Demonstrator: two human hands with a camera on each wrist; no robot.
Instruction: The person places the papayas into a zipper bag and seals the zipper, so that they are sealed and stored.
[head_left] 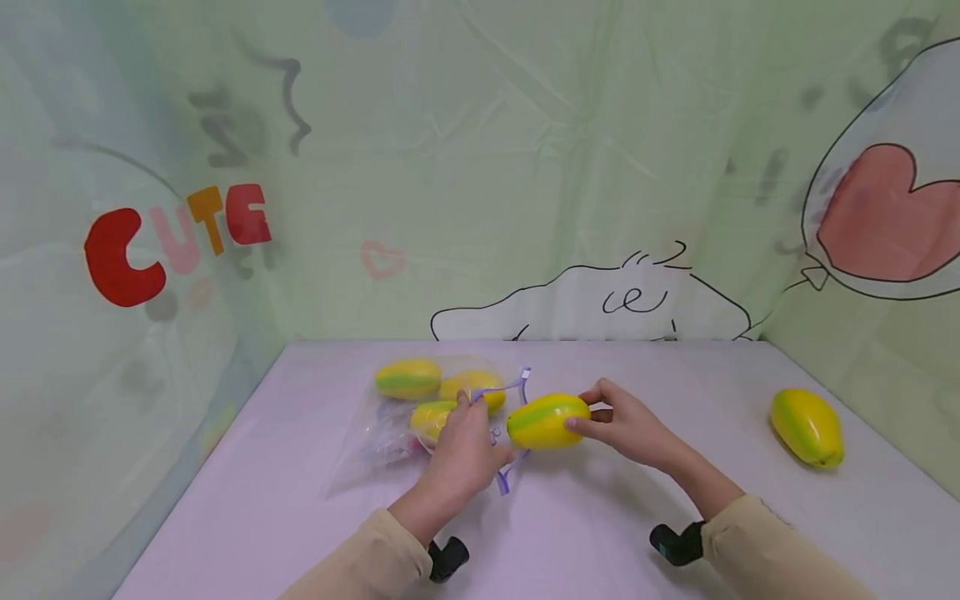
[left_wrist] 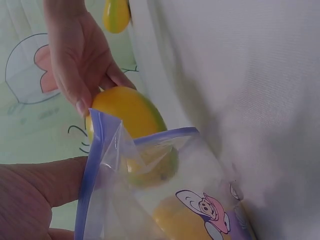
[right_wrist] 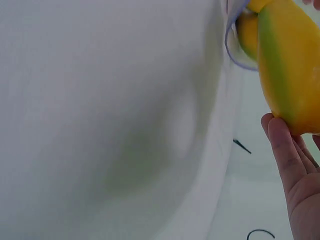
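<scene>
The right grip (head_left: 626, 425) is pinching the held papaya (head_left: 549, 421) at its right end, above the desk (head_left: 247, 500); the long axis is running leftward from the fingertips into the mouth of the clear bag (head_left: 360, 462). The left grip (head_left: 468, 446), farther from that end, is clasping the bag's purple rim (head_left: 503, 483).

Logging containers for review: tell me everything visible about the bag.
The bag is clear, wrinkled plastic, with a purple edge at its open mouth and a cartoon print. Three yellow fruits show inside. It lies on the table, mouth facing right in the head view. The left hand grips it near the mouth, where the right hand holds another fruit.
</scene>
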